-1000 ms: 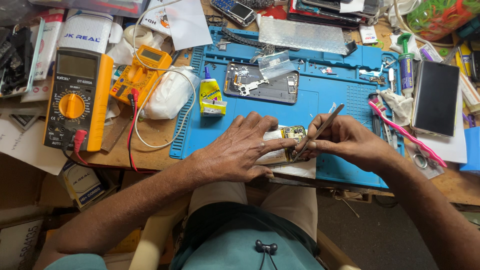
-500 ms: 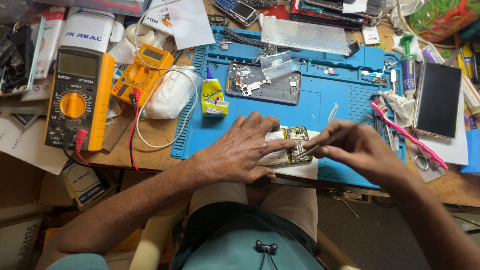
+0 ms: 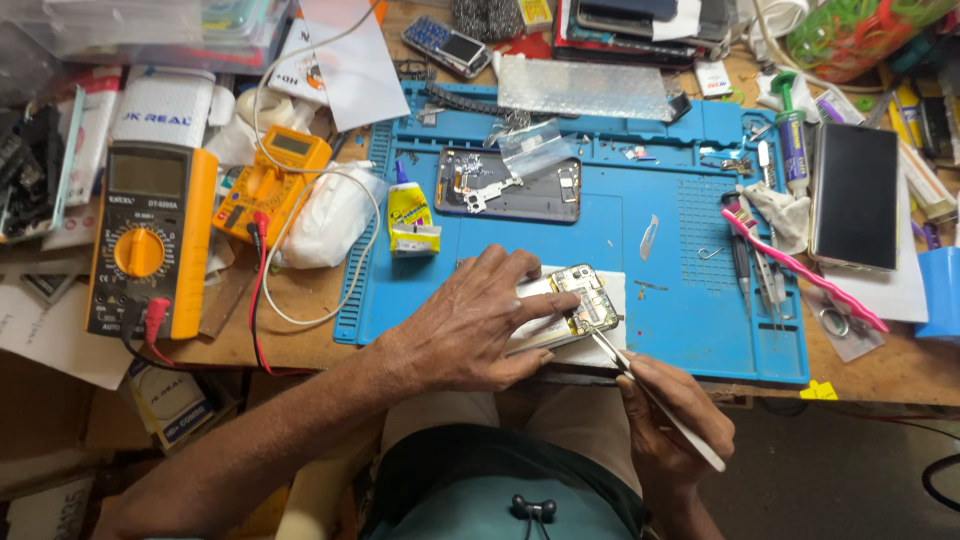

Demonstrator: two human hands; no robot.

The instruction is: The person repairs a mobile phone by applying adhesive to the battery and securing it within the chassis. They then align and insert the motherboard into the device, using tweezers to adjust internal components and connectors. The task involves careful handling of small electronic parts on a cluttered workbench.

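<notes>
1. Already stripped of its back cover, an opened phone (image 3: 565, 312) lies on a white pad at the near edge of the blue repair mat (image 3: 690, 330), its circuit board and battery bare.
2. Pressing flat on it, the left hand (image 3: 470, 330) pins the phone down, fingers spread over the battery.
3. Closed around slim tweezers (image 3: 655, 405), the right hand (image 3: 675, 430) sets their tip at the board's lower corner; whether the tip grips a part is hard to tell.
4. Farther up the mat rest a detached dark phone frame (image 3: 510, 185), a clear plastic bag and loose small parts, suggesting disassembly is done and board work is under way.
5. Reassembly appears wholly undone; a glue bottle (image 3: 408, 212) and two yellow multimeters (image 3: 150, 240) stand left.
</notes>
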